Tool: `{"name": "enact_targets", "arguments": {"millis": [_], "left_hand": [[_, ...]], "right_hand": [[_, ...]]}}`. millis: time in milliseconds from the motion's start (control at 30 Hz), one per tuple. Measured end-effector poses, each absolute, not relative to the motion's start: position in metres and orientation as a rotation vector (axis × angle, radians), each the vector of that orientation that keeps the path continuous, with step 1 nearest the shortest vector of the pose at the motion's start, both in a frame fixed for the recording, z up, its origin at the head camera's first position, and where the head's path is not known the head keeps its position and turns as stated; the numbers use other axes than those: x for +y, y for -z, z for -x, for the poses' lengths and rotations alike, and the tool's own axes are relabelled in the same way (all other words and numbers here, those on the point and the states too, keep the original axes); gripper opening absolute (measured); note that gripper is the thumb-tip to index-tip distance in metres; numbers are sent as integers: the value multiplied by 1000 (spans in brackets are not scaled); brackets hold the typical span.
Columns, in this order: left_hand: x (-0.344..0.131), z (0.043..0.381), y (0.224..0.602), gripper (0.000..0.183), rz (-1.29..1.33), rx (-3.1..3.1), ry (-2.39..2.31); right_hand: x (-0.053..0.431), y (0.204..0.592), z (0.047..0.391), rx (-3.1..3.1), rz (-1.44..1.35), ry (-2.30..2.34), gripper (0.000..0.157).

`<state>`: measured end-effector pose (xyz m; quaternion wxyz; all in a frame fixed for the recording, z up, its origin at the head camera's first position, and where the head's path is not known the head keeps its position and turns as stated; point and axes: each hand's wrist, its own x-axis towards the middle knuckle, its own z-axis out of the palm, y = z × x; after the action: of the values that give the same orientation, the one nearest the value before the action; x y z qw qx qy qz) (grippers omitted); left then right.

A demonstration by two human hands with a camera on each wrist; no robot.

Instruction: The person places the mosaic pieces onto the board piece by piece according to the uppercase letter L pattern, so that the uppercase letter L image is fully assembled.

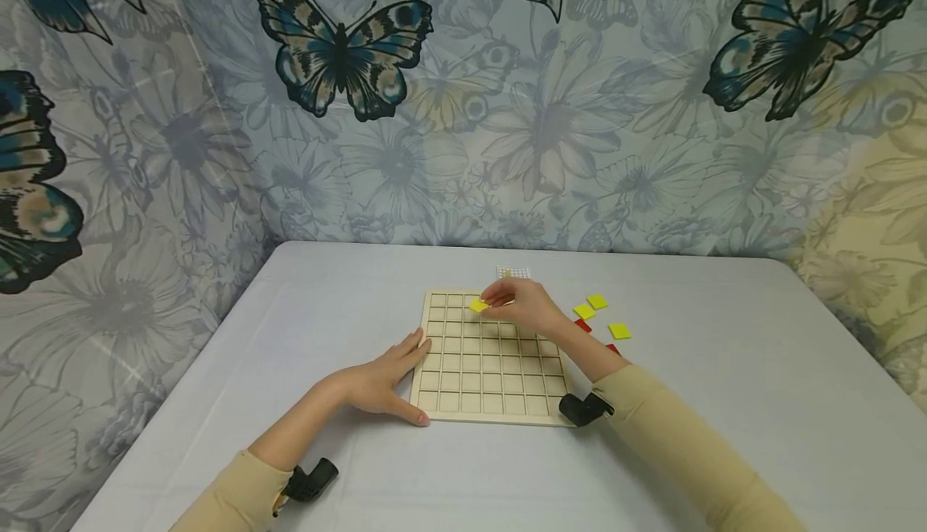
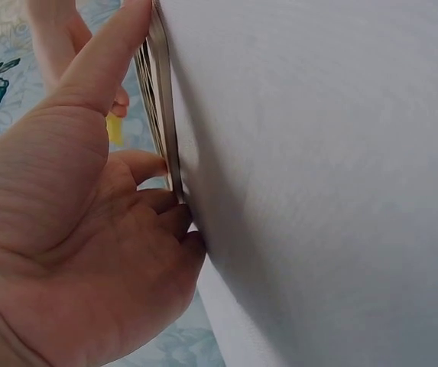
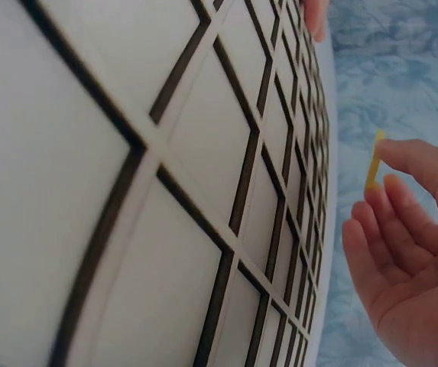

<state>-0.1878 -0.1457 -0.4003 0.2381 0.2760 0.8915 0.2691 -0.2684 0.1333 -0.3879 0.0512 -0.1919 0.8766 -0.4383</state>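
A pale wooden grid board (image 1: pixel 492 383) with rows of square recesses lies on the table. Over its far rows my right hand (image 1: pixel 527 307) pinches a yellow square tile (image 1: pixel 478 305) between thumb and fingertips. In the right wrist view the tile (image 3: pixel 374 160) is seen edge-on, above the board's surface. My left hand (image 1: pixel 384 379) rests at the board's left edge, fingers spread and fairly straight, thumb near the front left corner. The left wrist view shows the left hand's fingertips (image 2: pixel 174 218) right against the board's side (image 2: pixel 165 99).
To the right of the board lie loose yellow tiles (image 1: pixel 619 331) and red tiles (image 1: pixel 582 326), partly hidden by my right forearm. Behind the board is a small card with a printed grid (image 1: pixel 512 272). A white cloth covers the table (image 1: pixel 348 282); a butterfly-patterned wall stands behind.
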Motion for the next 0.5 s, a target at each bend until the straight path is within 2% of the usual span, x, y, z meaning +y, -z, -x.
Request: {"name": "enact_targets", "arguments": {"millis": [500], "left_hand": [[-147, 190, 405, 115, -752, 2447, -726]], "right_hand": [[125, 398, 288, 2701, 735, 1138, 19]]}}
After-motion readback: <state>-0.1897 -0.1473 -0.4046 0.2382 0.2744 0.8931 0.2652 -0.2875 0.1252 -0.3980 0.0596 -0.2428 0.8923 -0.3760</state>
